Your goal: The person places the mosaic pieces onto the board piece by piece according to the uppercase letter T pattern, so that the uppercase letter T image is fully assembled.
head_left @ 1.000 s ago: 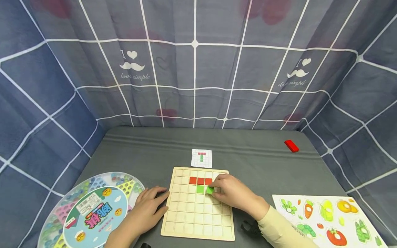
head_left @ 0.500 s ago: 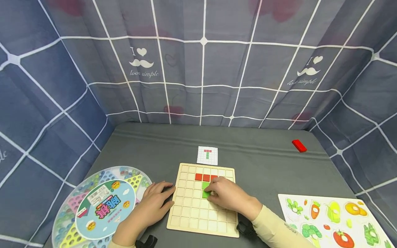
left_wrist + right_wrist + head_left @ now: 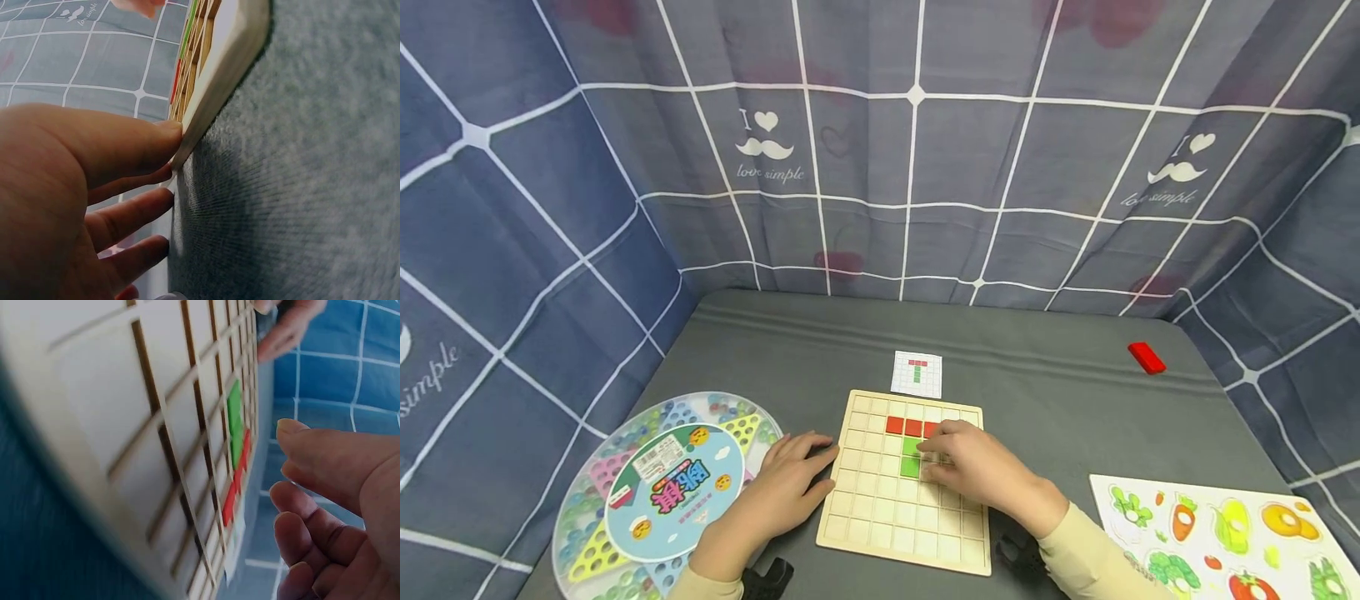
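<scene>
The wooden grid board (image 3: 902,521) lies on the table in front of me. Three red square tiles (image 3: 913,427) sit in a row of its cells, the rightmost partly behind my right hand. Two green square tiles (image 3: 910,467) run down in a column below the middle red one. My right hand (image 3: 973,467) hovers just right of the green tiles, thumb and forefinger apart; in the right wrist view its fingers (image 3: 294,497) are loosely bent, clear of the board. My left hand (image 3: 790,483) touches the board's left edge, its thumb (image 3: 159,140) against the rim.
A paper card (image 3: 917,379) with a red and green T pattern lies behind the board. On the left stands a round marble game case (image 3: 677,492); on the right lies a vegetable picture board (image 3: 1217,533). A red block (image 3: 1146,357) sits at the far right.
The right hand moved the second green tile from the right into the cell below the first, then let it go and drew slightly right. The left hand stays at the board's edge.
</scene>
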The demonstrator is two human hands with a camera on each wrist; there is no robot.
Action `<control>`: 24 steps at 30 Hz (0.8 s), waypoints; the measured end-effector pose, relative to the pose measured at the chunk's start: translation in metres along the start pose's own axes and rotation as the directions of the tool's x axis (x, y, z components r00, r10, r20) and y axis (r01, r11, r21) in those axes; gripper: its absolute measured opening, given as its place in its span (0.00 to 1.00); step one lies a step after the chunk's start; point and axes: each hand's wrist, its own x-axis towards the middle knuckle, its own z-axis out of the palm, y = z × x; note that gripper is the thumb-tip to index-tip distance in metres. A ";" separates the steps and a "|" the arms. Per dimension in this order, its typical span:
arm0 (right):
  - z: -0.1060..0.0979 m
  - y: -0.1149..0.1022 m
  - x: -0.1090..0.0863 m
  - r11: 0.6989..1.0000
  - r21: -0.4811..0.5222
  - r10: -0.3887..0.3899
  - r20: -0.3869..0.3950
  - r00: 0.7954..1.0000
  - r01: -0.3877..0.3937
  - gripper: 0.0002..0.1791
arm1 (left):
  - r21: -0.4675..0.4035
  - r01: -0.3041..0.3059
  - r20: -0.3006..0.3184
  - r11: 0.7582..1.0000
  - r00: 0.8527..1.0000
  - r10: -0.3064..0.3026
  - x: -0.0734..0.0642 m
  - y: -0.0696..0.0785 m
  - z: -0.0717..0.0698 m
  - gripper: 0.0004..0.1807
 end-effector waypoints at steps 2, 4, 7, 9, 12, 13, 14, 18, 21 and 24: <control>-0.009 0.004 -0.006 1.000 -0.011 0.023 -0.032 0.999 -0.023 0.13 | 0.002 -0.007 -0.004 1.000 1.000 0.007 0.001 0.000 0.000 0.25; -0.018 0.009 -0.015 0.998 -0.030 0.045 -0.056 0.997 -0.047 0.13 | 0.003 -0.010 -0.012 1.000 1.000 0.010 0.000 -0.001 0.000 0.25; -0.029 0.016 -0.032 0.993 -0.055 0.097 -0.079 0.992 -0.102 0.15 | -0.004 0.002 -0.017 1.000 1.000 -0.002 -0.001 -0.002 0.002 0.26; -0.036 0.019 -0.045 0.987 -0.068 0.140 -0.091 0.986 -0.147 0.16 | -0.009 0.016 -0.007 1.000 1.000 -0.016 -0.002 -0.003 0.003 0.26; -0.044 0.024 -0.064 0.975 -0.068 0.205 -0.112 0.972 -0.213 0.19 | -0.014 0.035 0.004 0.999 0.999 -0.035 -0.004 -0.005 0.004 0.26; -0.046 0.026 -0.069 0.972 -0.061 0.220 -0.117 0.968 -0.228 0.19 | -0.013 0.040 0.000 0.999 0.999 -0.040 -0.005 -0.006 0.004 0.27; -0.048 0.027 -0.074 0.969 -0.059 0.230 -0.124 0.965 -0.238 0.20 | -0.012 0.043 -0.005 0.999 0.999 -0.043 -0.005 -0.007 0.004 0.27; -0.054 0.032 -0.095 0.961 -0.037 0.263 -0.171 0.950 -0.273 0.20 | -0.005 0.036 -0.018 0.999 0.999 -0.036 -0.005 -0.008 0.003 0.26; -0.057 0.032 -0.112 0.950 -0.028 0.301 -0.185 0.936 -0.311 0.19 | -0.004 0.026 -0.013 1.000 1.000 -0.026 -0.003 -0.007 0.003 0.26; -0.058 0.031 -0.128 0.933 -0.039 0.344 -0.191 0.919 -0.357 0.18 | -0.012 0.015 -0.015 1.000 1.000 -0.015 0.000 -0.005 0.005 0.26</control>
